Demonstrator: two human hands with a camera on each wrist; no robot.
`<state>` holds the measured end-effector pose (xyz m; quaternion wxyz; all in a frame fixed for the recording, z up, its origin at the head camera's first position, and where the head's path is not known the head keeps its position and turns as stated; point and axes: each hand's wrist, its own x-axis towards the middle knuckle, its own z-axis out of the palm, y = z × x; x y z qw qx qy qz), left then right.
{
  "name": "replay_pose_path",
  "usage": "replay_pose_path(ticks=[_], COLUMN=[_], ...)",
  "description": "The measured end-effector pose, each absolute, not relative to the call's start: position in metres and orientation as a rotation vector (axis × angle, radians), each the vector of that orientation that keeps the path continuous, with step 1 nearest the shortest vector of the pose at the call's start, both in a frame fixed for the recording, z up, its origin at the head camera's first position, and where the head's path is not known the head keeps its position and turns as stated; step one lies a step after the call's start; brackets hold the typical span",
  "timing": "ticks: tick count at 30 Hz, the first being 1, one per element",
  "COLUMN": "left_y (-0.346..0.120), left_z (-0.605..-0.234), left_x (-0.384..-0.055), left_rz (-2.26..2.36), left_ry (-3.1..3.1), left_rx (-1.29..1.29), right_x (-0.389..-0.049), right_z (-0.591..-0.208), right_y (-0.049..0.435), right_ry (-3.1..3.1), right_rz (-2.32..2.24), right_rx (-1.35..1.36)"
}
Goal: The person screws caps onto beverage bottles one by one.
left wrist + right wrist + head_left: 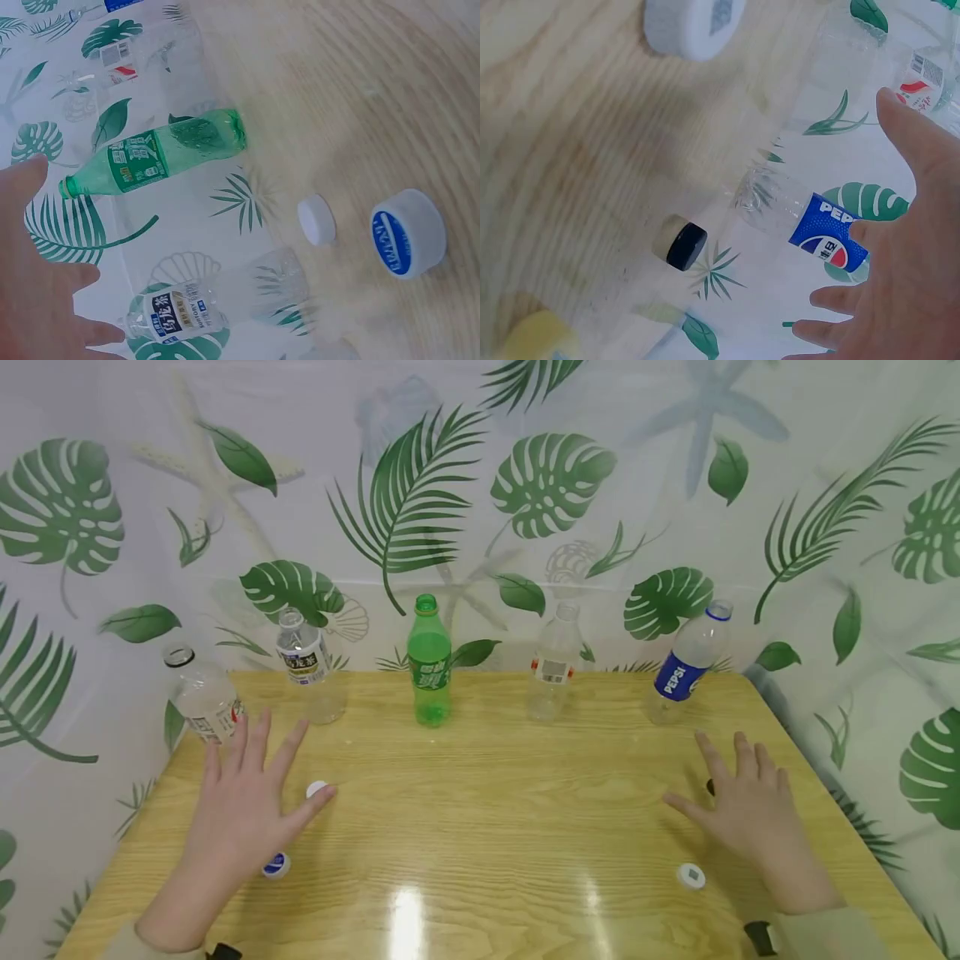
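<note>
My left hand (242,806) is held over the table's left side, fingers spread and holding nothing. Near its thumb lies a white cap (316,220), and a white cap with a blue top (409,234) lies by its wrist. On the right, my right hand (750,818) also hovers with spread fingers, nothing in it. A black cap (686,246) is partly hidden behind that hand in the head view. To its left sits a white cap with a grey square (691,877). In the right wrist view a yellow cap (541,339) shows at the bottom edge.
Uncapped bottles stand along the table's back: a clear one with a dark neck ring (198,689), an oolong tea bottle (306,664), a green bottle (431,668), a clear white-labelled bottle (553,670) and a Pepsi bottle (684,672). Behind the wooden table (487,810) hangs a leaf-patterned cloth (450,485).
</note>
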<state>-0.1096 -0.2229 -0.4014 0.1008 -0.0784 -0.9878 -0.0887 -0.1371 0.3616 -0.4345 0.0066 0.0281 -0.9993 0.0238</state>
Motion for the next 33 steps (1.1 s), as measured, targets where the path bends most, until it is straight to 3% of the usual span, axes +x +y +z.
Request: replay_pose_path(ticks=[26,33], left_y=[-0.254,-0.272], left_z=[-0.347,-0.344], left_x=[-0.141,-0.147], left_rz=[-0.289,-0.317], left_ry=[-2.418,-2.377], left_rx=[-0.321,-0.214], right_x=[-0.136,-0.141], right_z=[-0.418,-0.423], right_y=[0.376,0.386], right_ry=[-3.109,-3.045], right_rz=[0.046,0.016], right_rx=[0.062,0.091])
